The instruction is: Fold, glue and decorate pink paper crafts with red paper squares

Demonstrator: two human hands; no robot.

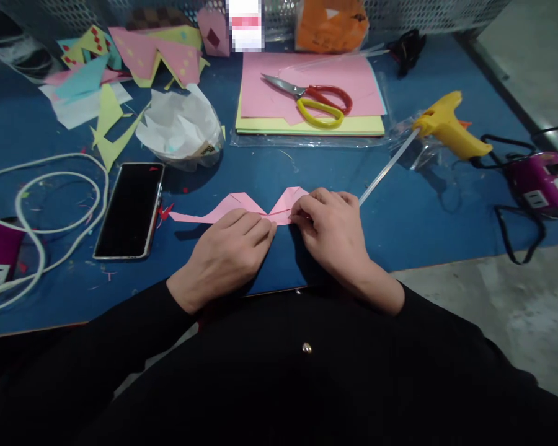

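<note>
A folded pink paper piece point(242, 201) lies across the near middle of the blue table, with two raised peaks and a long thin tail pointing left. My left hand point(235, 244) is closed on its lower edge, just left of the notch between the peaks. On the right part, under the right peak, my right hand point(332, 226) pinches the paper between thumb and fingers. Its right end is hidden beneath that hand. A small red paper scrap point(166, 212) sits by the tip of the tail.
Phone point(129, 210) and white cable point(41, 248) lie left. Behind are a bowl of scraps point(181, 127), cut papers point(155, 52), and scissors point(323, 105) on stacked sheets point(255, 93). A yellow glue gun point(451, 130) and purple power block point(542, 179) sit right.
</note>
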